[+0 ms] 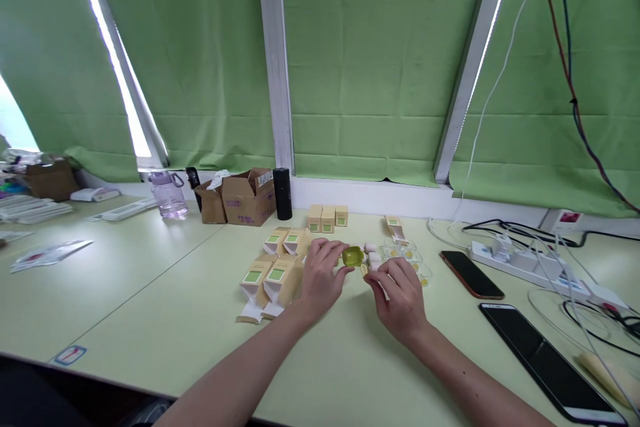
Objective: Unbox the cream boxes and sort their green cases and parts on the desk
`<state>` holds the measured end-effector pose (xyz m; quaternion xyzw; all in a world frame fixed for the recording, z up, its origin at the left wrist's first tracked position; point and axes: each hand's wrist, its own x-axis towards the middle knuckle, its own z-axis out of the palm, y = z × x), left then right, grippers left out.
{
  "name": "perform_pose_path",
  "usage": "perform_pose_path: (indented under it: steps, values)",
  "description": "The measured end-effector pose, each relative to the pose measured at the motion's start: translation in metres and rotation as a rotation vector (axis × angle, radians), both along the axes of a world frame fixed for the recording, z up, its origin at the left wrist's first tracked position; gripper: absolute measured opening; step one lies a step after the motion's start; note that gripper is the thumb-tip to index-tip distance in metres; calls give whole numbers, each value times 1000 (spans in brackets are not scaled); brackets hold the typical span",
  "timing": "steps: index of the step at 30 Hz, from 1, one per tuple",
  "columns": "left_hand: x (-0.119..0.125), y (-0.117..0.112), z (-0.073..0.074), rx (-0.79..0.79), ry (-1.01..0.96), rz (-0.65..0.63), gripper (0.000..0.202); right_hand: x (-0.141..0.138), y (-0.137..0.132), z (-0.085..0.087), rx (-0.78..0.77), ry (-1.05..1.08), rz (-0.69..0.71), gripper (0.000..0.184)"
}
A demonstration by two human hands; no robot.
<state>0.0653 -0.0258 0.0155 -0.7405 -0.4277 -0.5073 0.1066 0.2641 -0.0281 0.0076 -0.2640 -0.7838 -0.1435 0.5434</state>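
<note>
Between the thumb and fingers of my left hand (323,273) is a small olive-green cup (353,256), its hollow side facing me. My right hand (400,297) pinches a small pale-yellow ring-like piece (365,270) close beside the cup. Just behind the fingertips lie several small whitish-pink cylinders (371,248). Clear plastic pieces with yellow centres (409,254) spread behind and to the right of my right hand, which partly covers them. To the left of my left hand stand several tan cartons with green labels (283,275), the nearest with open flaps.
Closed small cartons (327,219) and one open carton (395,229) stand farther back. A black cylinder (283,194), cardboard box (249,197) and purple bottle (169,195) line the window side. On the right lie two phones (472,274), a power strip (530,267) and tangled cables.
</note>
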Motion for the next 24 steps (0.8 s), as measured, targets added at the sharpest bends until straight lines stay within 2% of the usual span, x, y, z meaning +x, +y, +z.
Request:
perform_pose_path:
  steps: [6,11,18,24]
  values:
    - [-6,4,7,-100,-300,115,38,0,14,-8,-151,-56,9,17]
    - [-9,7,7,-175,-467,149,38,-11,32,-11,-263,-215,-70,19]
    - [-8,9,5,-169,-564,115,38,-39,60,-16,-289,-329,-230,19]
    - [-6,6,6,-196,-580,110,34,-49,74,-20,-316,-360,-319,16]
